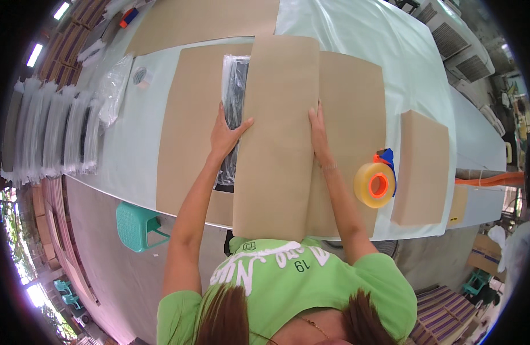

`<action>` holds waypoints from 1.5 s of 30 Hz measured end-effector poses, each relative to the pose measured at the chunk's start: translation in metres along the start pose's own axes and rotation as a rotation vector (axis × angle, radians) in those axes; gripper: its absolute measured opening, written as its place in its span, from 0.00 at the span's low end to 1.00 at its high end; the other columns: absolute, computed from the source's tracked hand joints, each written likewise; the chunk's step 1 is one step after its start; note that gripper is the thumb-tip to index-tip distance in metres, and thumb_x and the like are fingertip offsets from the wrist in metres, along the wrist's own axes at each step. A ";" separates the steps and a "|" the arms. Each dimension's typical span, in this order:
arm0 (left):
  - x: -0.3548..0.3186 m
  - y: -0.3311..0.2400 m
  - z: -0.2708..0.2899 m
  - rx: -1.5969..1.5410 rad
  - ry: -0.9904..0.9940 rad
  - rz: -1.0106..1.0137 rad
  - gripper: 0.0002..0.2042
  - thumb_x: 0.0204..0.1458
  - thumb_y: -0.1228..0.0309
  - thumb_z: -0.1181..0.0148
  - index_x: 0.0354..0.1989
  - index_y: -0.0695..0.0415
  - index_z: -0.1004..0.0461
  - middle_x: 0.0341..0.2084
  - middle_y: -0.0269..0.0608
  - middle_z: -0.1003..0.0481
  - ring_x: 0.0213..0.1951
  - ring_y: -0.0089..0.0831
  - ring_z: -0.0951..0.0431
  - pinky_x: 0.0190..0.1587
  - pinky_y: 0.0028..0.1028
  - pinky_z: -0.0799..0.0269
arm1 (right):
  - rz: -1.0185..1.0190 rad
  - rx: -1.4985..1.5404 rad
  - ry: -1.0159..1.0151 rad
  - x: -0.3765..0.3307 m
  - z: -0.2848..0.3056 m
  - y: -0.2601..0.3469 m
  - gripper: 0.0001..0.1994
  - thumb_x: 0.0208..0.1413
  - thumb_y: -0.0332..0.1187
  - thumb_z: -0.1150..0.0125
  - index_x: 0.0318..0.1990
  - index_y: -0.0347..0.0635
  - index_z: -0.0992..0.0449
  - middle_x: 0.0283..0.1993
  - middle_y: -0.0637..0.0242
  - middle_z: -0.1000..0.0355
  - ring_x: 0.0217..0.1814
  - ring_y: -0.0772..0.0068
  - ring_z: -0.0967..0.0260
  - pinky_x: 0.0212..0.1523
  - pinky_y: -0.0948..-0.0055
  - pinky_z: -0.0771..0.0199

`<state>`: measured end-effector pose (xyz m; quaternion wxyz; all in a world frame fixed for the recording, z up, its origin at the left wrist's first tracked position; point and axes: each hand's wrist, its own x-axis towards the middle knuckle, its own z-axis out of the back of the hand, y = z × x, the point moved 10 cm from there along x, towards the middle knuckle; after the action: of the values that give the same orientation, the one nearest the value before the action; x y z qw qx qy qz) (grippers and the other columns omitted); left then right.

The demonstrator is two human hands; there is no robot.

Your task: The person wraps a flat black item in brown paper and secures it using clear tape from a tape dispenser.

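Observation:
A long dark thing wrapped in clear plastic [235, 92] lies on a sheet of brown kraft paper [184, 121] on the table. One flap of brown paper [279, 138] is folded over it, hiding its right part. My left hand [226, 137] is spread over the wrapped thing's left side, thumb touching the flap's left edge. Along the flap's right folded edge lies my right hand [318, 131], its fingers stretched out and holding nothing. To the right of that hand, a tape dispenser [385, 158] with a clear roll rests on the paper's edge.
Several plastic-wrapped pieces [55, 132] are stacked at the left end. A tape roll [141, 76] and clear plastic [114, 92] lie nearby. A brown paper-wrapped box [424, 169] sits at right. Another brown sheet [207, 20] lies at the back; a green stool [137, 226] stands below.

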<state>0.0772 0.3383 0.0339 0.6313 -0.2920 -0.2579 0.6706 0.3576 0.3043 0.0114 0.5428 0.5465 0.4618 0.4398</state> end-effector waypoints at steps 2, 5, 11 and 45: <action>0.003 -0.002 -0.001 -0.009 0.010 -0.006 0.59 0.37 0.37 0.33 0.69 0.67 0.54 0.64 0.61 0.41 0.65 0.48 0.38 0.64 0.38 0.41 | 0.024 -0.007 -0.010 0.046 0.006 0.002 0.30 0.69 0.46 0.65 0.70 0.32 0.52 0.73 0.57 0.51 0.75 0.64 0.57 0.72 0.69 0.58; 0.007 -0.004 -0.007 -0.020 0.029 -0.020 0.59 0.37 0.37 0.34 0.69 0.67 0.54 0.64 0.61 0.42 0.65 0.49 0.38 0.64 0.38 0.41 | 0.023 -0.001 -0.023 0.098 0.017 0.001 0.30 0.69 0.46 0.65 0.69 0.32 0.51 0.72 0.57 0.50 0.75 0.64 0.57 0.72 0.69 0.57; 0.002 0.006 -0.001 0.006 0.013 -0.018 0.58 0.39 0.37 0.35 0.70 0.66 0.55 0.64 0.62 0.42 0.65 0.50 0.38 0.63 0.39 0.40 | 0.032 -0.007 0.003 0.074 0.003 -0.005 0.30 0.69 0.46 0.65 0.69 0.32 0.50 0.72 0.56 0.49 0.74 0.64 0.56 0.72 0.69 0.57; 0.004 0.011 -0.009 0.051 0.007 -0.057 0.56 0.42 0.38 0.36 0.70 0.66 0.56 0.63 0.62 0.42 0.63 0.54 0.37 0.62 0.42 0.39 | -0.037 0.002 -0.023 0.047 0.008 -0.019 0.35 0.68 0.48 0.63 0.72 0.31 0.60 0.77 0.56 0.61 0.79 0.63 0.68 0.75 0.69 0.68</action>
<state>0.0760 0.3413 0.0194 0.6584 -0.2707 -0.2466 0.6576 0.3733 0.3483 -0.0089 0.5555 0.5434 0.4659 0.4231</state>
